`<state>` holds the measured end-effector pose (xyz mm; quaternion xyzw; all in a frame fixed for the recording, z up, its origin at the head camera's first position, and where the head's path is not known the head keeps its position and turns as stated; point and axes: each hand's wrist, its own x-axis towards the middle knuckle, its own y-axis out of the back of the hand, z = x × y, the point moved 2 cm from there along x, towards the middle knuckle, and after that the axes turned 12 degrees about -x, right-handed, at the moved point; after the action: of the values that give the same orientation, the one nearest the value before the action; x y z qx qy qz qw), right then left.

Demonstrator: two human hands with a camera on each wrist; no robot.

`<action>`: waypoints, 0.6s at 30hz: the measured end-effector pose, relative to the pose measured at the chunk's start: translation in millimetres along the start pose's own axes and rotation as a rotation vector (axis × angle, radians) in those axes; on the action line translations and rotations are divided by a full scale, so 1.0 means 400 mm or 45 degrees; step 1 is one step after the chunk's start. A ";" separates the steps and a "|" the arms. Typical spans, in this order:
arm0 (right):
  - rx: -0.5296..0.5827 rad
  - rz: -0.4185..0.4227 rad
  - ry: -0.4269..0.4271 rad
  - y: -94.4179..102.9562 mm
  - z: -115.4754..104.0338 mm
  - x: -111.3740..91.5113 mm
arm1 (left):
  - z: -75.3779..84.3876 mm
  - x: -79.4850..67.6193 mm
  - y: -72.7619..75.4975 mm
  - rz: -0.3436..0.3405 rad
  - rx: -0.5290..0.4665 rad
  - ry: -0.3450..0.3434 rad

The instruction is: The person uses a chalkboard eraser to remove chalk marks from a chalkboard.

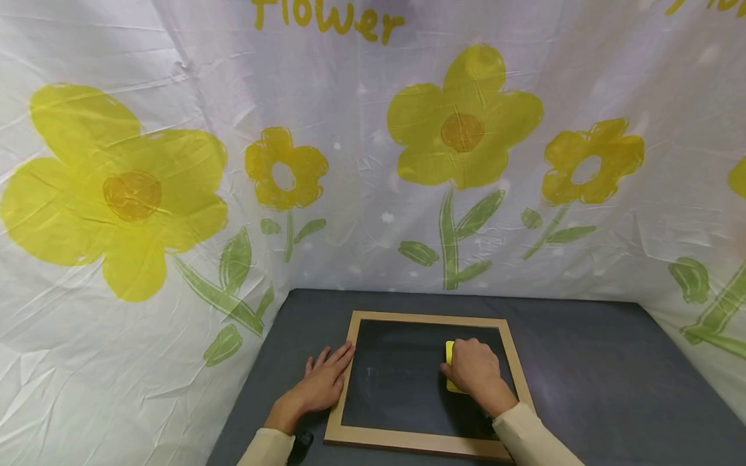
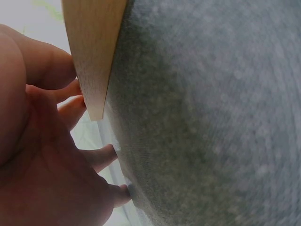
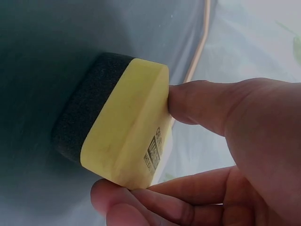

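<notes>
A chalkboard (image 1: 408,369) with a light wooden frame lies on the dark table. On the right part of its surface my right hand (image 1: 474,369) grips a yellow eraser (image 3: 129,117) between thumb and fingers. The black felt side (image 3: 89,103) of the eraser faces the board and appears to touch it. My left hand (image 1: 320,385) rests against the left edge of the wooden frame (image 2: 94,56), fingers spread and fairly straight, with some fingertips down on the table cloth. Faint pale marks (image 1: 370,373) show on the board's left half.
A dark grey cloth (image 1: 612,388) covers the table around the board. White fabric with printed yellow flowers (image 1: 463,133) hangs behind and at both sides. A small black object (image 1: 301,443) sits by the left wrist.
</notes>
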<state>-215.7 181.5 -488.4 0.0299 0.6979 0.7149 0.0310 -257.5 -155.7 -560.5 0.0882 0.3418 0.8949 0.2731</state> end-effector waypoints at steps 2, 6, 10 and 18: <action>0.011 -0.009 -0.002 0.000 -0.010 0.002 | -0.003 0.001 0.000 0.008 0.004 -0.014; 0.016 -0.012 0.003 -0.002 -0.033 0.003 | -0.034 0.009 -0.012 0.038 0.027 -0.031; 0.012 0.007 0.022 -0.006 -0.057 0.004 | -0.038 0.011 -0.015 0.038 0.028 -0.036; 0.025 0.011 0.043 -0.005 -0.095 0.008 | -0.020 0.010 -0.012 0.051 0.031 0.008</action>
<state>-222.1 144.0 -491.3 0.0210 0.7053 0.7084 0.0157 -261.6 -154.9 -569.8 0.0956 0.3516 0.8962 0.2531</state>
